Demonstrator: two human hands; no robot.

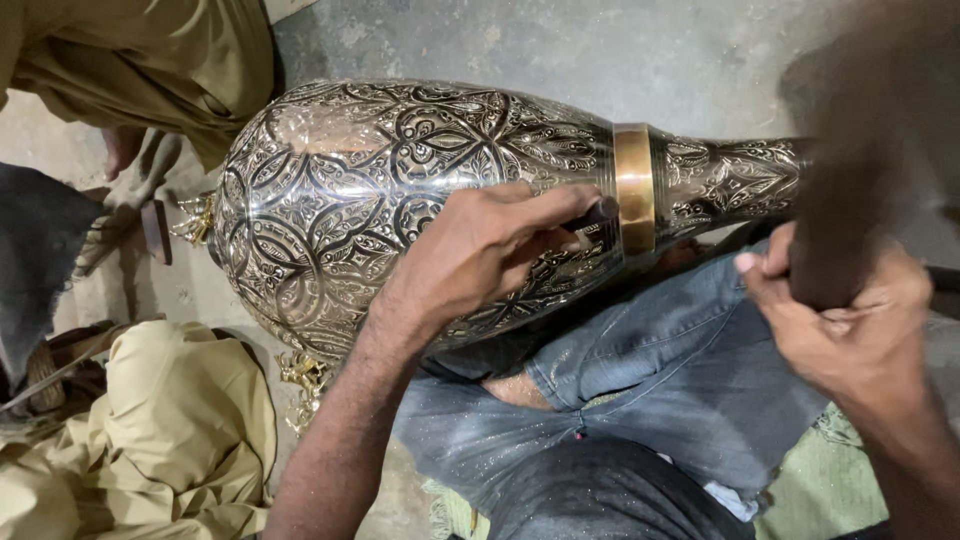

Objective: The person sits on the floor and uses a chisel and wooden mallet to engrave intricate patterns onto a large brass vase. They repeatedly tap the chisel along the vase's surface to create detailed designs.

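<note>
One head-worn view, looking steeply down and very close over the person's lap, the floor [620,50] filling the top of the frame. The right edge is smeared, probably by motion. There's no second view to compare.

Concrete floor [640,50]; brass shavings [305,385]

Bare floor [620,50] lies open above the engraved vase [380,190]; a co-worker's knees [170,420] crowd its left.

Bare grey concrete floor [620,50] — scuffed and dusty — with a green woven mat [830,490] at the lower right.
</note>
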